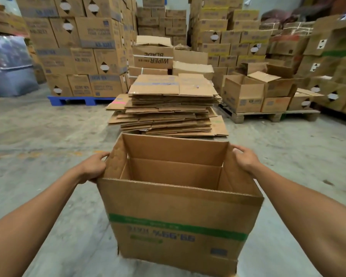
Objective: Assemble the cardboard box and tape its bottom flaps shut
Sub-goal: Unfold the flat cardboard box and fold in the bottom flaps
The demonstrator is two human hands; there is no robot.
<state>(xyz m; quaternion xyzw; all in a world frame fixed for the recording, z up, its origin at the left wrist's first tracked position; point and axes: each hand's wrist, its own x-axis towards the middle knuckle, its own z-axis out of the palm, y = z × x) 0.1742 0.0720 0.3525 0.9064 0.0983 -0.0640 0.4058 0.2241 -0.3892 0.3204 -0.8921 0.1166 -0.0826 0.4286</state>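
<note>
Facing up, upside-down-printed box (176,212) opening

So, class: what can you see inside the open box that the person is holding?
Inside the cardboard box only bare brown inner walls and a fold line show; no contents appear. Its near wall hides the bottom. The left hand and right hand grip the side flaps.

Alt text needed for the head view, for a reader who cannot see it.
A person's left hand and right hand grip the side flaps of an opened cardboard box, printing upside down, flaps standing open. Behind it, a stack of flattened cartons sits on the concrete floor, among palletised boxes.
</note>
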